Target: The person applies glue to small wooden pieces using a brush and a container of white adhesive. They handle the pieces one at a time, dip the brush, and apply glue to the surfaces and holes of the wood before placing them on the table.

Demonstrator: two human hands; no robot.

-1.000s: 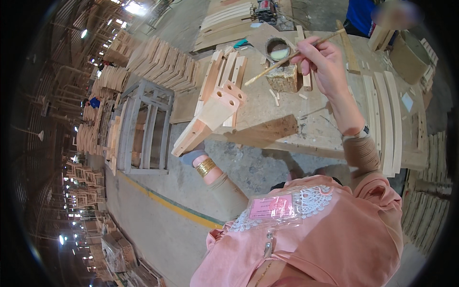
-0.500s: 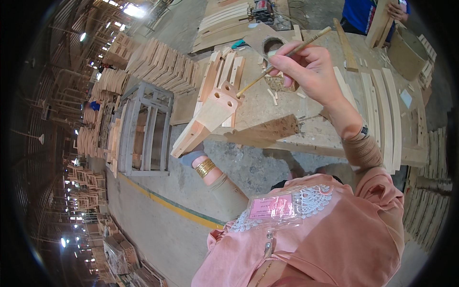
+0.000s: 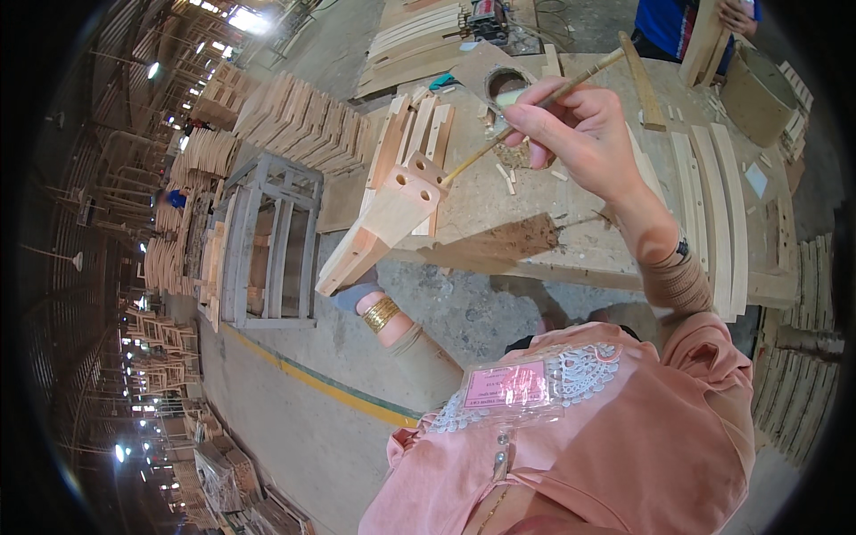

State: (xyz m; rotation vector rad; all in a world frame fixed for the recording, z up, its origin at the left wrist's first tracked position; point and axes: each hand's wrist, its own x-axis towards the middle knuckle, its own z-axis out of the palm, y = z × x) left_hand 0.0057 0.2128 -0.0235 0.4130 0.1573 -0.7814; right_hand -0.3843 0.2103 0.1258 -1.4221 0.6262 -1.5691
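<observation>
My right hand (image 3: 575, 129) pinches a thin wooden stick (image 3: 526, 125), perhaps a brush. Its lower tip meets the drilled end of a pale wooden furniture part (image 3: 392, 214), beside the round holes. That part is held tilted in the air, with several dark holes at its upper end. My left hand (image 3: 355, 295), in a grey glove and below gold bangles, grips its lower end from beneath; the fingers are mostly hidden. Just beyond my right hand stands a round, crusted container (image 3: 510, 82) with something pale inside.
The workbench (image 3: 588, 245) carries slats with holes (image 3: 435, 134), curved strips (image 3: 713, 205), small dowels (image 3: 508, 181) and a wooden mallet-like piece (image 3: 642, 85). A grey metal frame (image 3: 276, 250) and stacked wooden parts (image 3: 294, 120) stand left. Another person (image 3: 660, 31) holds boards at far right, by a bucket (image 3: 756, 94).
The wooden part has shifted very slightly down and left. My right hand and the stick have moved a little to the right, with the tip still at the drilled end.
</observation>
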